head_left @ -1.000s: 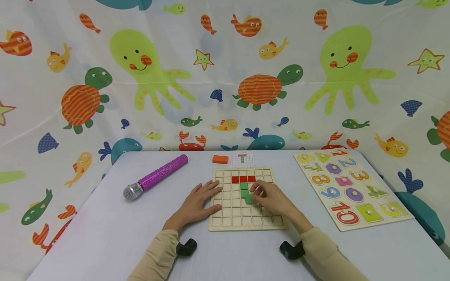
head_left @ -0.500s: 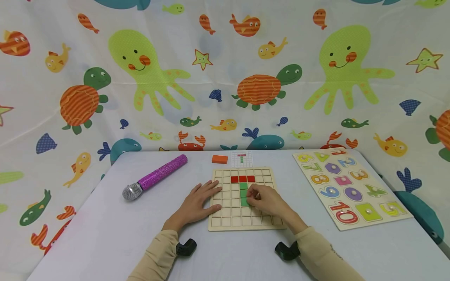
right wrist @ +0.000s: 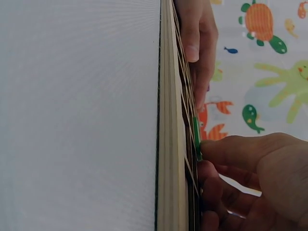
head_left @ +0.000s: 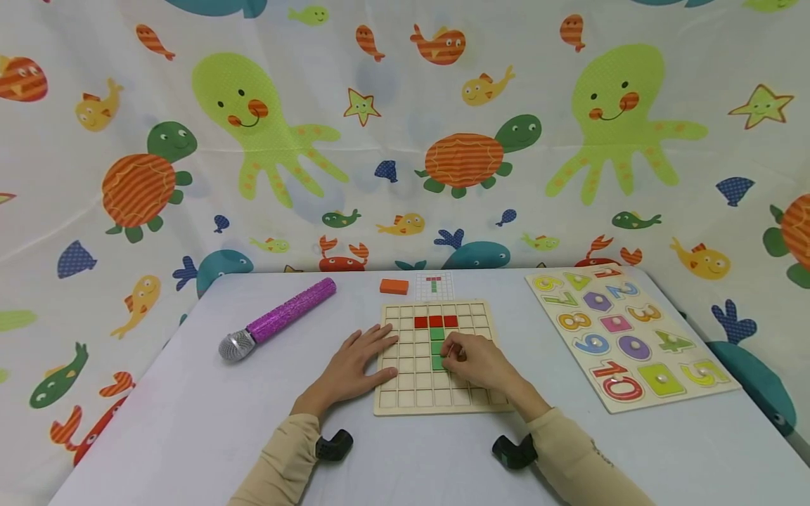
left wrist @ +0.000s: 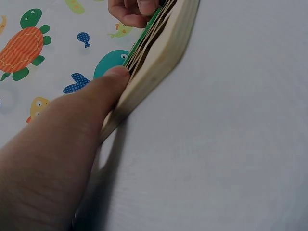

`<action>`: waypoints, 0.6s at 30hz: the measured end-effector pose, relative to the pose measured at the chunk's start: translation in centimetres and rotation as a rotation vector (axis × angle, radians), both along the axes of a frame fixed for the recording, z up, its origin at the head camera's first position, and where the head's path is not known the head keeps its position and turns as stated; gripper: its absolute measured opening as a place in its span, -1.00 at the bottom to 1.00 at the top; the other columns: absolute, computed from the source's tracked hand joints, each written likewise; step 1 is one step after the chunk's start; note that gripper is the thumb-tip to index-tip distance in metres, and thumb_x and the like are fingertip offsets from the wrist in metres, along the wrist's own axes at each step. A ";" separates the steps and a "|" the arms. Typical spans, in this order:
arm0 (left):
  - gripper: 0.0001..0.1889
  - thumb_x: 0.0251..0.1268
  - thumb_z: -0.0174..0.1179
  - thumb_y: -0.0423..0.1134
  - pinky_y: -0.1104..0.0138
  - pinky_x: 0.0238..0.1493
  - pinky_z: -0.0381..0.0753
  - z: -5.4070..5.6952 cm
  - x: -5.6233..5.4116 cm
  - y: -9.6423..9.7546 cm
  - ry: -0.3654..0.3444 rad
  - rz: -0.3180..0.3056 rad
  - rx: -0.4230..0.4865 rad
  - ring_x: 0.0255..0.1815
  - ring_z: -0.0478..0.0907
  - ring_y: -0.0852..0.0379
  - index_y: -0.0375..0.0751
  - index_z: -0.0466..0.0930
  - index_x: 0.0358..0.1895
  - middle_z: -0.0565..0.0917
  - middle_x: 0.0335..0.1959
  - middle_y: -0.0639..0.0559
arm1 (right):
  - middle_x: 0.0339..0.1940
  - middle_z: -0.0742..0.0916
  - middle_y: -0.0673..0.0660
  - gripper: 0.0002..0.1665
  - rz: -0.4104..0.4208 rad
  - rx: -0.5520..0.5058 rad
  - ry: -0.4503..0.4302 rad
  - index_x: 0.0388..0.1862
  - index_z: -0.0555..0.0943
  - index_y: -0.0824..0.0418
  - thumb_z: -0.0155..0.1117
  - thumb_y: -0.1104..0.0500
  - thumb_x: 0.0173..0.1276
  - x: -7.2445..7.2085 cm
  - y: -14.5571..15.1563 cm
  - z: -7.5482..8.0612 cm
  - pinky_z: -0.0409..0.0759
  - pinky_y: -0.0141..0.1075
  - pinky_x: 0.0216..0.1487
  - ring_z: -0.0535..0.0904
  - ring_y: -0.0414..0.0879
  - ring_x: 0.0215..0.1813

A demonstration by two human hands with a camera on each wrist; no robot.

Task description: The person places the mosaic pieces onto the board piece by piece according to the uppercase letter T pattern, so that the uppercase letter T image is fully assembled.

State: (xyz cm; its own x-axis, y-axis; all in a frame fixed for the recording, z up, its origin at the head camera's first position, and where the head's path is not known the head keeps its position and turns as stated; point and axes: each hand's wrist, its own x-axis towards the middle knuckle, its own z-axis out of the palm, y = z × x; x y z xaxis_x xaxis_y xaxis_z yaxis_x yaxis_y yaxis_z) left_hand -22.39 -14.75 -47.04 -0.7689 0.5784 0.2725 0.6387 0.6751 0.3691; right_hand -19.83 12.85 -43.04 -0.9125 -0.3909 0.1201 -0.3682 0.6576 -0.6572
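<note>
A wooden grid board (head_left: 407, 401) lies in the middle of the table. Three red tiles (head_left: 435, 322) form a row near its top, and a column of green tiles (head_left: 436, 334) runs down from them. My right hand (head_left: 476, 362) is over the board with curled fingers, thumb and fingertips at the lowest green tile (head_left: 437, 363). In the right wrist view the thumb tip touches this green tile (right wrist: 197, 130); the fingers partly hide it. My left hand (head_left: 359, 365) rests with spread fingers on the board's left edge, thumb lying along it.
Behind the board are an orange block (head_left: 394, 287) and a small pattern card (head_left: 434, 287) with a red and green T. A purple microphone (head_left: 278, 320) lies at left. A number and shape puzzle board (head_left: 626, 337) lies at right. A printed cloth (head_left: 392, 126) hangs behind.
My right hand has moved slightly left and brought the lowest green tile from beside the column into line under the others. My left hand has stayed on the board's edge.
</note>
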 end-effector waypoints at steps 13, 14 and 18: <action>-0.36 0.26 0.10 0.19 -0.06 0.49 0.00 0.0 -0.2 0.1 -0.007 0.010 0.004 0.52 0.09 0.01 0.09 0.30 0.38 0.22 0.48 0.08 | -0.44 0.62 -0.07 -0.96 0.008 -0.022 -0.062 -0.29 0.60 0.11 0.24 0.17 0.31 -0.1 0.6 0.2 0.49 -0.43 -0.40 0.48 -0.20 -0.40; -0.37 0.27 0.10 0.17 -0.06 0.49 0.00 0.0 -0.2 0.1 -0.006 0.008 0.014 0.51 0.10 0.00 0.08 0.31 0.38 0.22 0.47 0.07 | -0.42 0.62 -0.07 -0.95 0.013 -0.029 -0.066 -0.28 0.60 0.11 0.23 0.16 0.32 -0.1 0.8 0.2 0.50 -0.43 -0.39 0.48 -0.20 -0.39; -0.42 0.32 0.09 0.10 -0.06 0.48 0.03 0.1 -0.2 0.2 -0.018 0.007 0.062 0.50 0.14 -0.02 0.02 0.34 0.36 0.27 0.45 0.03 | -0.37 0.65 -0.04 -0.92 0.034 -0.053 -0.060 -0.24 0.60 0.10 0.19 0.15 0.36 -0.2 1.7 0.4 0.53 -0.43 -0.33 0.51 -0.19 -0.35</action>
